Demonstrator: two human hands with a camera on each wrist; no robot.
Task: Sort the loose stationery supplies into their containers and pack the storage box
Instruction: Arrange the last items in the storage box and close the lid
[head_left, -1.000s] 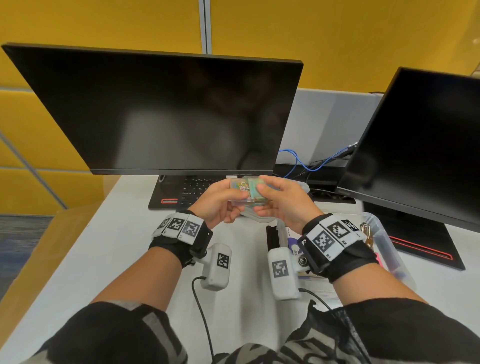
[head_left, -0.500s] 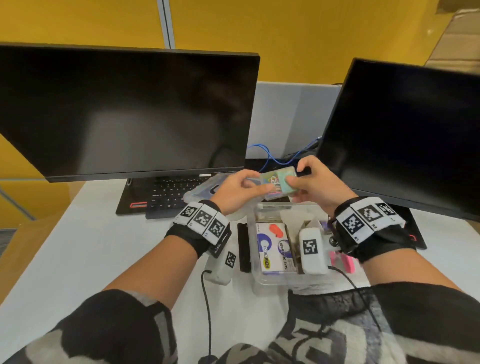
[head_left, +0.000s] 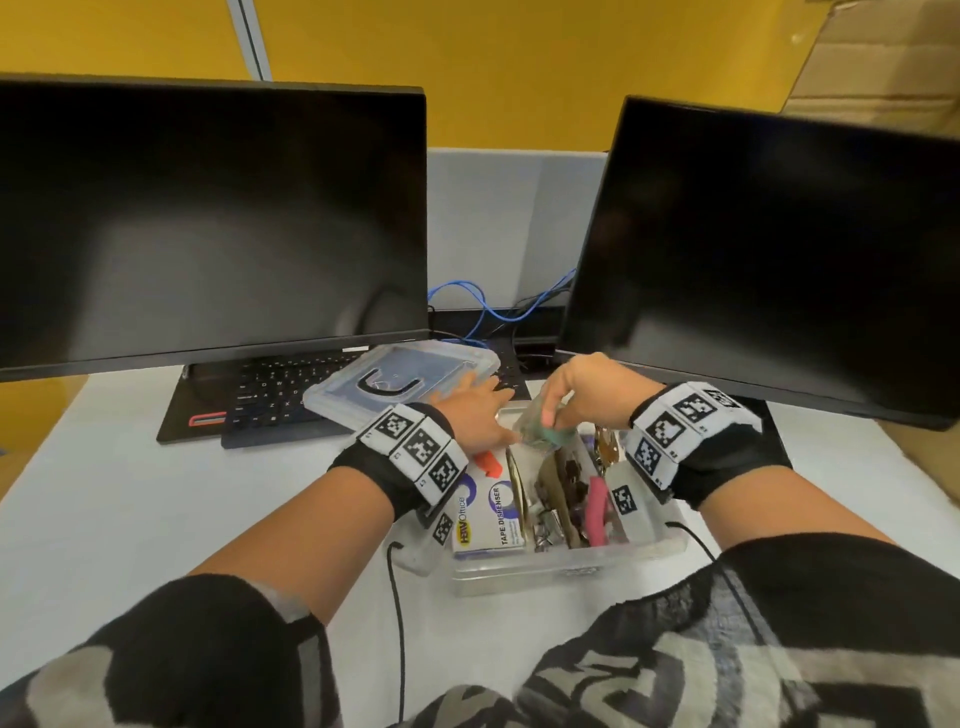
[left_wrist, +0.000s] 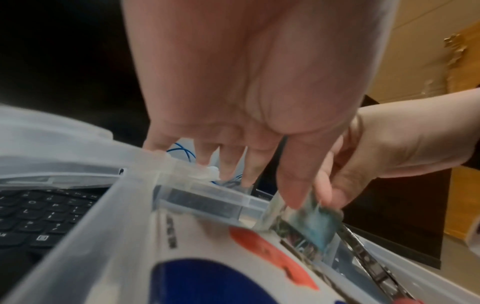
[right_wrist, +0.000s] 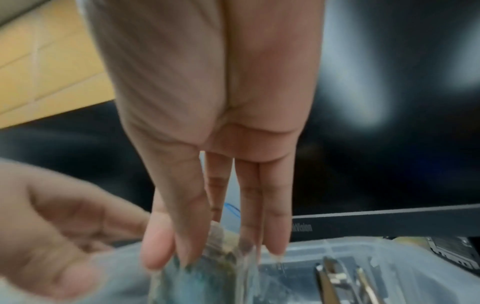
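A small clear case (head_left: 543, 432) with a teal label tilts over the far end of the clear storage box (head_left: 571, 564). My right hand (head_left: 553, 415) pinches it from above with thumb and fingers; in the right wrist view the case (right_wrist: 207, 273) is blurred under the fingertips. My left hand (head_left: 496, 410) lies just left of the case with fingers straight, over the box's far left corner, gripping nothing. In the box are a tape dispenser carton (head_left: 491, 514), a pink item (head_left: 596, 512) and metal clips.
The box's clear lid (head_left: 405, 384) rests on a black keyboard (head_left: 270, 397) behind the box. Two dark monitors (head_left: 208, 223) (head_left: 769, 249) stand at the back, with blue cables (head_left: 493, 306) between them. White desk lies to the left.
Both hands came down from in front of the monitors to the box. The left hand let go of the case, and the right hand now holds it alone over the box.
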